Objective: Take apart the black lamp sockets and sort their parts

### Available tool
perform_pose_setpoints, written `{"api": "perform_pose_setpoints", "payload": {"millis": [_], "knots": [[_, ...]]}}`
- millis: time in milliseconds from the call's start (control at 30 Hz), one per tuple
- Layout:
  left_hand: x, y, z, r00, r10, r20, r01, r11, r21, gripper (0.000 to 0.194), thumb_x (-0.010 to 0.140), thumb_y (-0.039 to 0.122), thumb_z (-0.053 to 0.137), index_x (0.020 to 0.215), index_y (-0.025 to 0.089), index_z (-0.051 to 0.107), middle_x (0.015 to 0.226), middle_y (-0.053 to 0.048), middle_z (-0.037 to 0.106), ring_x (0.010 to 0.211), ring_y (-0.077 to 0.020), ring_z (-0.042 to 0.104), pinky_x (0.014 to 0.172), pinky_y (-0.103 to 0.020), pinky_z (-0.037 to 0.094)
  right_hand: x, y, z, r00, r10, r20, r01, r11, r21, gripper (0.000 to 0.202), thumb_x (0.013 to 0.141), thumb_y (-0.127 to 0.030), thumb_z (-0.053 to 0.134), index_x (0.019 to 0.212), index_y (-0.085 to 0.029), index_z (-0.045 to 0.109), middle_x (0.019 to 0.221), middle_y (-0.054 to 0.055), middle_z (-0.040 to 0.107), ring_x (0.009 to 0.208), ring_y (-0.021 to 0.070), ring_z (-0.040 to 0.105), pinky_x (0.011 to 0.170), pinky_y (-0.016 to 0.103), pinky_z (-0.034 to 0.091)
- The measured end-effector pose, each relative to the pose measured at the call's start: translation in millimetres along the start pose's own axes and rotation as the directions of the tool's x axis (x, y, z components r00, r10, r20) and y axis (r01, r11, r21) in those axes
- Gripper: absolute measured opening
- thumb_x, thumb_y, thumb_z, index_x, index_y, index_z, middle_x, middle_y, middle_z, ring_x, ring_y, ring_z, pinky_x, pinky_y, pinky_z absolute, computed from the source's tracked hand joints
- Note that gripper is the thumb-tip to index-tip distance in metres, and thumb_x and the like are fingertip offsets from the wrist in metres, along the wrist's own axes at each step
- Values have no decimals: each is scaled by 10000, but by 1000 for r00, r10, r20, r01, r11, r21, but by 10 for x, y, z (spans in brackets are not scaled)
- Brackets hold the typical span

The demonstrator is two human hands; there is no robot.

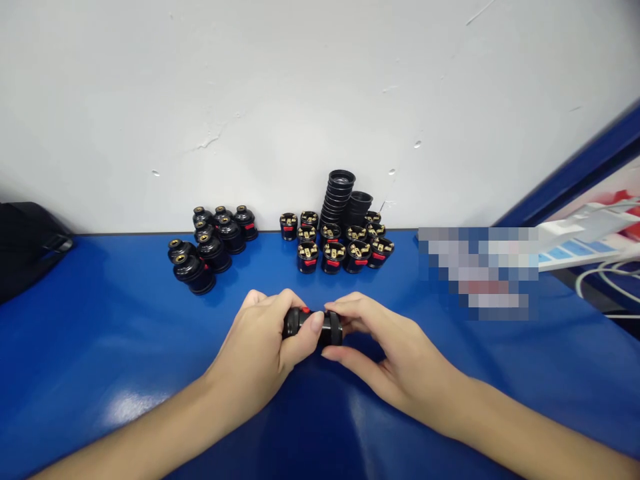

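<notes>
Black and glossy, a cylindrical socket [327, 336] lies on its side just below the centre of the frame, held between the two hands. The left hand [267, 337] is closed around its left part, thumb laid along the near side, with a red tab [305, 310] showing beside the fingers. The right hand [395, 343] curves about the other end, index finger at the upper edge and thumb at the lower, by a raised ring [337, 329]; whether these fingertips press on it I cannot tell.

Left of the upper middle stand domed black sockets [214, 253] in a cluster, brass showing at their tops. Right of them, around the middle, are open black bases [333, 259] with brass contacts and red tabs, and behind these rise a tall ribbed stack [335, 203] and a shorter stack [359, 210], all on the blue table [125, 353]
</notes>
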State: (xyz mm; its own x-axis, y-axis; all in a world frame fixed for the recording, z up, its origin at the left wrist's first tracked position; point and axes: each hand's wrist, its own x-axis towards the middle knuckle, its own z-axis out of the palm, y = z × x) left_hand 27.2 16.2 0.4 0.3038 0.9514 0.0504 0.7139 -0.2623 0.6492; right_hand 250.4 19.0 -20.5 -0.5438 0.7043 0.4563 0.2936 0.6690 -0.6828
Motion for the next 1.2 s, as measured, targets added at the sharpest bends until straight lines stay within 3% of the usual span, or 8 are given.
{"api": "perform_pose_setpoints", "payload": {"millis": [200, 500, 1000, 1200], "knots": [[-14, 14, -20, 1000, -10, 9, 10, 1000, 7, 430, 1052, 560, 375, 846, 241, 576, 724, -4, 644, 740, -245, 491, 799, -404, 365, -6, 7, -10, 1000, -27, -2, 27, 998, -49, 209, 1087, -306, 650, 1254, -245, 542, 1120, 70, 716, 937, 191, 760, 832, 332, 677], [-2, 22, -19, 1000, -7, 8, 7, 1000, -1, 458, 1062, 569, 363, 843, 236, 589, 710, -11, 638, 739, -243, 500, 765, -382, 365, -1, -17, 10, 999, 32, -7, -31, 999, 28, 248, 1067, -281, 681, 1276, -263, 549, 1138, 68, 718, 953, 202, 772, 839, 347, 689], [-22, 65, -64, 1000, 1, 19, -1, 1000, -22, 467, 1062, 562, 363, 820, 233, 589, 671, -1, 606, 718, -233, 487, 734, -362, 355, -22, -31, 5, 999, -22, -35, 21, 999, -36, 302, 1071, -273, 672, 1332, -273, 520, 1125, 60, 708, 928, 190, 752, 835, 321, 670], [-21, 39, -41, 998, -44, 36, 46, 998, -51, 484, 1052, 602, 375, 822, 237, 595, 683, -13, 612, 771, -256, 512, 707, -351, 361, -10, -45, -1, 1000, -5, -27, 4, 999, -35, 242, 1070, -292, 671, 1276, -279, 544, 1122, 70, 727, 926, 213, 759, 812, 353, 674]]}}
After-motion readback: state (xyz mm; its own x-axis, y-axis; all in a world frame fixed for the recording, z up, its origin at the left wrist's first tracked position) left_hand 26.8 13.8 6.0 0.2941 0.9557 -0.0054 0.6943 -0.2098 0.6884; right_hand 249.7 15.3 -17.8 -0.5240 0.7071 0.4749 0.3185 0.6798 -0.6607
